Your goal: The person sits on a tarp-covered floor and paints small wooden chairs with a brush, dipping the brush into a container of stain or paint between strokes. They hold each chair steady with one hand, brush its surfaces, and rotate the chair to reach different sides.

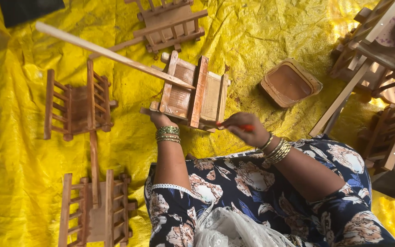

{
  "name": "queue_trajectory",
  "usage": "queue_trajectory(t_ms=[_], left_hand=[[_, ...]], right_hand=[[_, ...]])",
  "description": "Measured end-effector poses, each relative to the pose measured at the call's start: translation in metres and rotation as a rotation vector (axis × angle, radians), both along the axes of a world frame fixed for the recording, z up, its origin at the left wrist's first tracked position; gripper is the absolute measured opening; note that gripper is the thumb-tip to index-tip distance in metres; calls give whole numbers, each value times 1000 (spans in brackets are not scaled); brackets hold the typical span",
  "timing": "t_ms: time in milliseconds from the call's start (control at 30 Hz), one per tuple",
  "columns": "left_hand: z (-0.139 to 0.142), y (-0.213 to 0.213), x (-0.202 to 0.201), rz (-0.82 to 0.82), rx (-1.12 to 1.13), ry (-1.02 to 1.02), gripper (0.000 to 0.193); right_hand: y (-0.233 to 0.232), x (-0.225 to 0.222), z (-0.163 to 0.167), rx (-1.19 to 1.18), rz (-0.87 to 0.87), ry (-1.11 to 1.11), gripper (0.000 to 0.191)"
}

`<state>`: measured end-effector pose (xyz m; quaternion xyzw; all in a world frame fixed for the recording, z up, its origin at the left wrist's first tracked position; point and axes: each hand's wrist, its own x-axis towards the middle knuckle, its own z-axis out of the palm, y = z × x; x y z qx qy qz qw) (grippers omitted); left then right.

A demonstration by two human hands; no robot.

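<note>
A small wooden toy cart [193, 91] with a long pale handle stick [106, 52] stands tilted on the yellow sheet in front of me. My left hand [160, 120] grips its lower left edge from underneath. My right hand [241, 128] is closed on a thin red brush [248, 127] whose tip touches the cart's lower right corner. Bangles circle both wrists. My lap is covered by dark flowered cloth.
A rectangular tub of brown stain [290, 83] sits to the right of the cart. More wooden carts lie on the yellow sheet [19, 183]: one at left [76, 105], one at lower left [97, 208], one at top [170, 23]. Stacked carts [380, 50] crowd the right edge.
</note>
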<state>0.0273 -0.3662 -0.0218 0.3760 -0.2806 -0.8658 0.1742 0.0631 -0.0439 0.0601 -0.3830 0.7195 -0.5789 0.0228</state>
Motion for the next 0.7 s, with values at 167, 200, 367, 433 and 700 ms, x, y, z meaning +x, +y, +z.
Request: queue_trajectory(t_ms=[167,200,367,433,700], left_hand=[[11,5,-1,-9,-53,-56,54],[11,6,-1,-19,-60,-38,54],[3,1,2,-41,-13,21,62],[-5,-1,1,-54,-37,55,54],[-24,-5,-2,-44,-59,86,39]], right_hand=[[17,-40,-35,-168,-190,-447,21],[15,-52,-42,-155,-221,-473,21],[5,-93,-51,-91,-402,-505,20],[5,-98,-42,-127,-422,-380,18],[-21,-63,-4,229,-346,53,17]])
